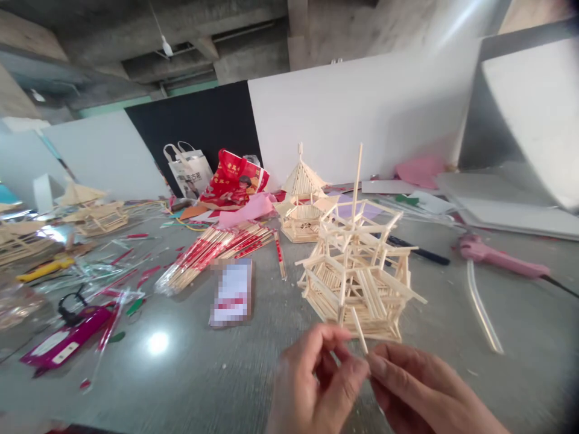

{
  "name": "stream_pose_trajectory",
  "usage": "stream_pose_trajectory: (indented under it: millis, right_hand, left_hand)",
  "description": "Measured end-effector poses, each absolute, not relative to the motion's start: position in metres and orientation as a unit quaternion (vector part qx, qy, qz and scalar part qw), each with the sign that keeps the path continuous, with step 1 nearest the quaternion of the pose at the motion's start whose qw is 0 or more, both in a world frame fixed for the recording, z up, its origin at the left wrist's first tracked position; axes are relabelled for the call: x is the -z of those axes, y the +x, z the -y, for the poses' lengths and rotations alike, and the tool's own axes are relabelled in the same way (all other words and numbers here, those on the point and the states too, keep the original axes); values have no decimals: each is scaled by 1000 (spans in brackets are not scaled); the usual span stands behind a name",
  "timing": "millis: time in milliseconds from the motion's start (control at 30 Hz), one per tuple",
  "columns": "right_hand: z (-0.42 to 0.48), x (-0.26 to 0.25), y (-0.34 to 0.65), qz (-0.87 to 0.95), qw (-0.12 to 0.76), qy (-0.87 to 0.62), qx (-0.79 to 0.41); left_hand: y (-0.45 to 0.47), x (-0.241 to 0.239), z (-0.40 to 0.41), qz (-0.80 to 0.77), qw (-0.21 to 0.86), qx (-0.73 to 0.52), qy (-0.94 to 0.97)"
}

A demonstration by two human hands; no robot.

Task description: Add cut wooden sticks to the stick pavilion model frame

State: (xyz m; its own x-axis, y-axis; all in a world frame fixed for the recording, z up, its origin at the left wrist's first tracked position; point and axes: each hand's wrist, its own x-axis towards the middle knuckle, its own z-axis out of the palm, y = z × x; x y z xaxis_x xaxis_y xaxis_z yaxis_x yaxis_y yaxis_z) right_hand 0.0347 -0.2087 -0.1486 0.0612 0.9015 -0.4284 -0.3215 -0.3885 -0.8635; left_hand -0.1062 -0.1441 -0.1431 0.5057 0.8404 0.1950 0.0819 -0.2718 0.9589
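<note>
My left hand [312, 383] and my right hand [418, 389] meet at the bottom of the view, fingers pinched together on a short wooden stick [359, 330]. The stick points up and to the left. Just behind my hands stands an unfinished pavilion model of pale wooden sticks [357, 271], with one long stick rising from its middle. A smaller finished stick pavilion with a pointed roof [302, 199] stands farther back.
A bundle of chopsticks in red wrappers [212, 250] lies left of the models, beside a small card [231, 292]. A pink glue gun [502, 259], a clear glue stick [484, 310], a black pen [420, 253], a red bag [233, 181], a magenta packet [66, 340] and other stick models [94, 214] lie around.
</note>
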Motion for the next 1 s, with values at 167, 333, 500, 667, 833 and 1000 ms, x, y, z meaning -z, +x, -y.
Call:
stream_pose_trajectory:
  millis: [167,333,500,667,833,1000]
  right_hand:
    - [205,150,37,248,505,-525,-638]
    - [196,151,41,251,525,-504,-639]
    - [191,151,40,233,546,-477,-648]
    - [190,152,36,209,559,-444,-668]
    - [190,149,36,192,563,-428,-680]
    - [192,151,36,182,574,-425,-676]
  left_hand:
    - [-99,159,152,-326,379,-391,773]
    - [-92,163,148,-314,341,-433,773]
    - [-85,167,148,-336,290,-458,770]
    - [-83,174,149,-302,201,-511,780]
    - [-86,179,151,-334,12,-497,801]
    - [-92,172,151,-294,-87,-466,830]
